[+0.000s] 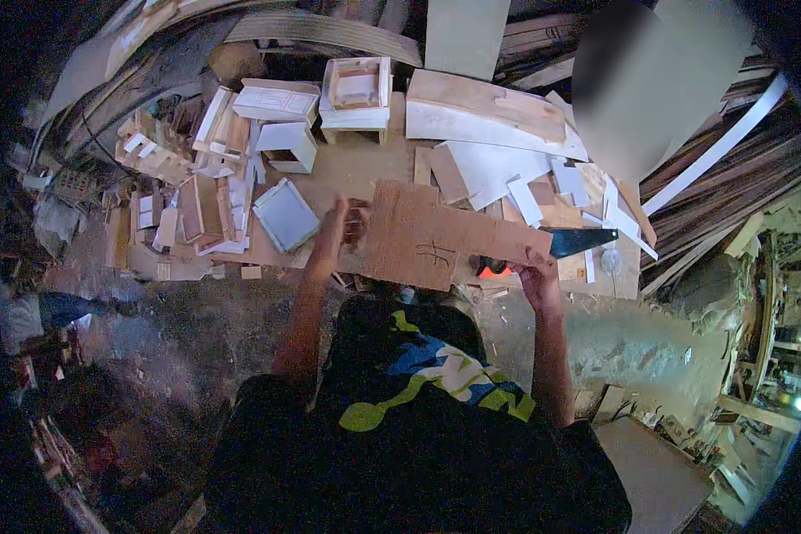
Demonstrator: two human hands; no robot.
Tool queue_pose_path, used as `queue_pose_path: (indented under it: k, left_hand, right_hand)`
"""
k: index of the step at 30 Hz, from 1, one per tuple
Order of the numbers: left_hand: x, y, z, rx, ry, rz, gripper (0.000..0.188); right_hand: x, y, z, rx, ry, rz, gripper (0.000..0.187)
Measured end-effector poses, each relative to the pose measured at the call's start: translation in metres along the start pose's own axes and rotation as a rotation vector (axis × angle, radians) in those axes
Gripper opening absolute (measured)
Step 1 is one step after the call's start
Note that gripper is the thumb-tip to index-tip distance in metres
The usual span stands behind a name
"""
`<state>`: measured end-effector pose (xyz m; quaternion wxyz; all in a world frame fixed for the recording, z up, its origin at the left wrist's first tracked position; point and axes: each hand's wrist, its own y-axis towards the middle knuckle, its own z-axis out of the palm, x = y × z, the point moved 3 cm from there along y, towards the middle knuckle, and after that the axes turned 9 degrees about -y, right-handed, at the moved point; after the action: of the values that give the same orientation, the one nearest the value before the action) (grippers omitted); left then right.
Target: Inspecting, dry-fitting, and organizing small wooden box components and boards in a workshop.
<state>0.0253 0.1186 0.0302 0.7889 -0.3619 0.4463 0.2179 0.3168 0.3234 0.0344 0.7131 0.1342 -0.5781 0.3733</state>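
A flat brown board [409, 236], wide at its left part and narrow toward the right, is held up over the near edge of the workbench. Dark hand-drawn lines mark its face. My right hand [538, 269] pinches the board's narrow right end between thumb and fingers. Beside the wide left end is my left hand [338, 222], seen edge-on and blurred; its fingers do not show clearly, so I cannot tell whether it touches the board. Partly behind the board and my right hand lies a handsaw with a dark blade [585, 240] and an orange-and-black handle [492, 267].
Small box-like wooden pieces [356, 93] stand along the far left of the workbench [338, 165]. A long white-faced wooden box [485, 116] lies at the back. White offcuts [525, 200] cover the right side. Stacked boards [730, 169] rise beyond the bench's right end.
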Motion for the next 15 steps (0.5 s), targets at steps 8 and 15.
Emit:
queue_pose_path:
  k: [8, 15]
  left_hand:
    - [0.012, -0.012, 0.042, 0.138, 0.288, -0.037, 0.045]
    - [0.014, -0.039, 0.093, 0.194, -0.085, -0.138, 0.039]
  right_hand:
    - [0.028, -0.019, 0.013, 0.253, 0.573, -0.036, 0.064]
    - [-0.011, -0.01, 0.041, 0.14, 0.54, -0.014, 0.066]
